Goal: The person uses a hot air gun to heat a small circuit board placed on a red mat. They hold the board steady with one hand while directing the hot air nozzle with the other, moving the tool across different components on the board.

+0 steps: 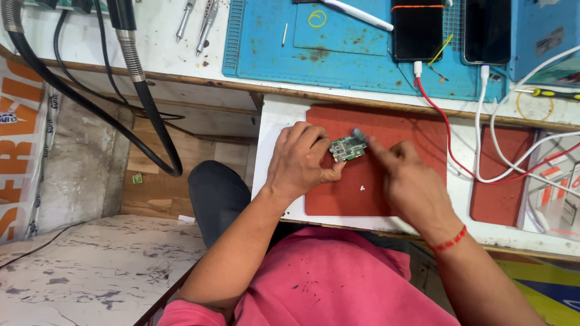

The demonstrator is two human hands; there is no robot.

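A small green circuit board is held just above a red mat on a pull-out shelf. My left hand grips the board by its left edge, thumb underneath. My right hand comes in from the right, its blurred fingertips pressing a small grey thing against the board's top right corner; what that thing is cannot be made out. A red thread band is on my right wrist.
Above the shelf lies a blue work mat with two black phones plugged into red and white cables. Tweezers lie at top left. Thick black hoses hang left. A second red mat lies right.
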